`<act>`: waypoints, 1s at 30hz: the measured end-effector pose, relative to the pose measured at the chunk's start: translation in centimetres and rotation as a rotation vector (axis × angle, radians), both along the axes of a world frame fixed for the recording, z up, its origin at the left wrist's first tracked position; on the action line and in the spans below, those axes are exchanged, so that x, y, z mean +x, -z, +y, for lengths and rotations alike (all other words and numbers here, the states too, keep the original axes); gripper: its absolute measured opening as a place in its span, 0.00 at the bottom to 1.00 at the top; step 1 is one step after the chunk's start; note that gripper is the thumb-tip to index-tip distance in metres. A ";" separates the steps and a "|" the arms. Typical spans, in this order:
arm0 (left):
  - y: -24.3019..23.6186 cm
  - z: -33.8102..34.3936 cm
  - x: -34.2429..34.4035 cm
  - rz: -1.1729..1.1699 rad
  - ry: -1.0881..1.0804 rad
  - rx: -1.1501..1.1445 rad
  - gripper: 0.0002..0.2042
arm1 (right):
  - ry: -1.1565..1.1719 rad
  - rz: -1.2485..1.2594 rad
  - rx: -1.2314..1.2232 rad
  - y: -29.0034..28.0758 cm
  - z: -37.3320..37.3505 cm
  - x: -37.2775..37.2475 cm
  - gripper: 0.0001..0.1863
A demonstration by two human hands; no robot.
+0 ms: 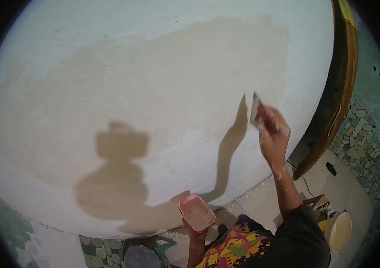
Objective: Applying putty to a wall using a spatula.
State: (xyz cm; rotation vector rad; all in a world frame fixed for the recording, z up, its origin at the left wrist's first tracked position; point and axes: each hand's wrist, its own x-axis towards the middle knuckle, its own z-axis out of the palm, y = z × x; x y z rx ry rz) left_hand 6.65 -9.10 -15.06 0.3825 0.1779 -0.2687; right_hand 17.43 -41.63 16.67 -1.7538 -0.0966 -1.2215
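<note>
My right hand is raised in front of the white wall, its fingers closed round a putty knife. The blade stands close to the wall; whether it touches I cannot tell. Low in the middle, my left hand grips a red rectangular tub from below. Pale putty-like paste lies inside it and smears its rim. A broad beige patch covers much of the wall, with whiter areas around it. White specks mark my right hand and wrist.
A brown wooden door frame borders the wall at right. On the tiled floor stand a yellowish bucket and a small wooden stool or box, near a thin cable. A dark round-topped object sits at the bottom left. White crumbs line the wall's foot.
</note>
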 end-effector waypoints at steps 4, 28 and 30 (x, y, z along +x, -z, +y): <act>-1.6 0.5 -0.4 0.040 0.088 -0.091 0.29 | 0.073 -0.141 -0.019 -5.7 0.2 2.4 0.24; -1.3 2.6 0.2 0.054 0.299 -0.124 0.34 | 0.084 -0.050 -0.496 -5.3 15.2 1.1 0.28; -1.6 3.1 0.6 0.067 0.327 -0.162 0.34 | -0.058 -0.001 -0.610 -5.2 16.0 0.6 0.28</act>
